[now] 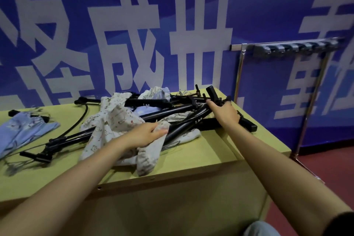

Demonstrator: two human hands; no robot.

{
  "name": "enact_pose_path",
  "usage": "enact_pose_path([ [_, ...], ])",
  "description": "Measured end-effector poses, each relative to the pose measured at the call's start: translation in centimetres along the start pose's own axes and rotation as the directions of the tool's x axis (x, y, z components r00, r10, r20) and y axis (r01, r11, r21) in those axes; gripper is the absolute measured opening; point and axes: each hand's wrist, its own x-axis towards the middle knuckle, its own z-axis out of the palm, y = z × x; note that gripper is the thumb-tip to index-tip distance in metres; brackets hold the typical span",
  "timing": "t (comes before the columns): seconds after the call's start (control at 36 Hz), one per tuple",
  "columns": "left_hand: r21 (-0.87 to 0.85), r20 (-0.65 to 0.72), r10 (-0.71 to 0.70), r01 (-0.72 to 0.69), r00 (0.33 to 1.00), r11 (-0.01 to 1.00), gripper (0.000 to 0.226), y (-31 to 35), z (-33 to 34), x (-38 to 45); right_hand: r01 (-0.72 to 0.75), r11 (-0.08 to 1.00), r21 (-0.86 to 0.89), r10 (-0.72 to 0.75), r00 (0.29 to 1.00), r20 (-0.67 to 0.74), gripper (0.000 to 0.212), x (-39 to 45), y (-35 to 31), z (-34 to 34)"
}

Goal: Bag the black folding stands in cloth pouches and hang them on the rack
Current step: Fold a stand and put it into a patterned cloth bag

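Several black folding stands (180,113) lie tangled in a heap on the yellow-green table (201,161), mixed with cream patterned cloth pouches (115,120). My left hand (147,134) pinches the edge of one cream pouch near the middle of the heap. At the heap's right end my right hand (225,114) has its fingers curled round a black stand. One more black stand (63,140) lies to the left. The metal rack (287,48) with grey hooks stands to the right of the table, against the wall.
A light blue pouch (24,130) lies at the table's left edge, and another blue one (161,92) sits at the back of the heap. A blue banner wall with large white characters is close behind. Red floor shows at the right.
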Motion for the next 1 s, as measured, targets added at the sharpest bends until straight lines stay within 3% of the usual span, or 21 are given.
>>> enact_pose_path([
  [0.06, -0.024, -0.010, 0.006, -0.006, 1.000, 1.000, 0.018, -0.2, 0.1, -0.1, 0.008, 1.000, 0.005, -0.009, 0.987, 0.162, 0.100, 1.0, -0.2, -0.5],
  [0.11, -0.051, -0.044, -0.002, 0.000, 0.999, 0.999, 0.021, -0.3, 0.2, -0.3, 0.008, 0.999, 0.049, -0.019, 0.972, 0.233, 0.107, 2.1, -0.2, -0.6],
  [0.14, -0.062, -0.060, -0.001, -0.003, 0.998, 0.998, 0.016, -0.1, 0.3, -0.6, 0.010, 0.998, 0.056, -0.024, 0.966, 0.258, 0.102, 2.2, -0.2, -0.9],
  [0.22, -0.091, -0.128, -0.022, 0.010, 0.992, 0.996, 0.038, -0.4, 0.8, -1.0, 0.032, 0.993, 0.113, -0.066, 0.948, 0.313, 0.070, 1.7, -0.7, -1.8],
  [0.36, -0.154, -0.369, -0.050, -0.008, 0.928, 0.988, 0.045, -0.2, -1.2, -1.0, 0.013, 0.946, 0.324, -0.091, 0.970, 0.226, 0.054, 1.6, -2.0, -2.4],
  [0.5, -0.035, -0.586, -0.005, -0.019, 0.810, 0.999, 0.047, 1.4, -6.4, -0.9, -0.032, 0.858, 0.513, -0.036, 0.992, 0.121, 0.064, 0.8, -3.7, -3.8],
  [0.56, -0.060, -0.618, -0.010, -0.034, 0.786, 0.998, 0.052, 2.4, -8.2, -1.0, -0.002, 0.831, 0.556, -0.049, 0.996, 0.075, 0.068, 0.4, -4.9, -4.3],
  [0.61, -0.128, -0.612, -0.039, -0.051, 0.790, 0.990, 0.041, 3.5, -9.7, -0.8, 0.049, 0.805, 0.592, -0.084, 0.996, 0.031, 0.068, -0.1, -6.5, -4.7],
  [0.72, -0.425, -0.541, -0.200, -0.061, 0.817, 0.903, 0.042, 5.8, -12.1, 0.0, 0.208, 0.770, 0.603, -0.214, 0.975, -0.063, 0.066, -2.5, -9.8, -4.9],
  [0.75, -0.444, -0.544, -0.189, -0.089, 0.818, 0.891, 0.041, 6.4, -12.6, 0.1, 0.255, 0.755, 0.604, -0.262, 0.962, -0.078, 0.067, -3.3, -10.7, -5.0],
  [0.83, -0.564, -0.549, -0.209, -0.174, 0.809, 0.807, 0.034, 8.6, -14.2, 0.0, 0.428, 0.681, 0.595, -0.439, 0.888, -0.136, 0.041, -5.5, -12.9, -5.4],
  [0.92, -0.626, -0.599, -0.257, -0.245, 0.758, 0.740, 0.049, 9.4, -16.0, -0.1, 0.606, 0.628, 0.489, -0.588, 0.781, -0.213, 0.032, -7.0, -14.6, -6.4],
  [1.0, -0.793, -0.533, -0.374, -0.295, 0.759, 0.533, 0.045, 9.2, -17.6, -0.9, 0.789, 0.540, 0.293, -0.725, 0.612, -0.314, 0.040, -7.4, -16.0, -7.5],
])
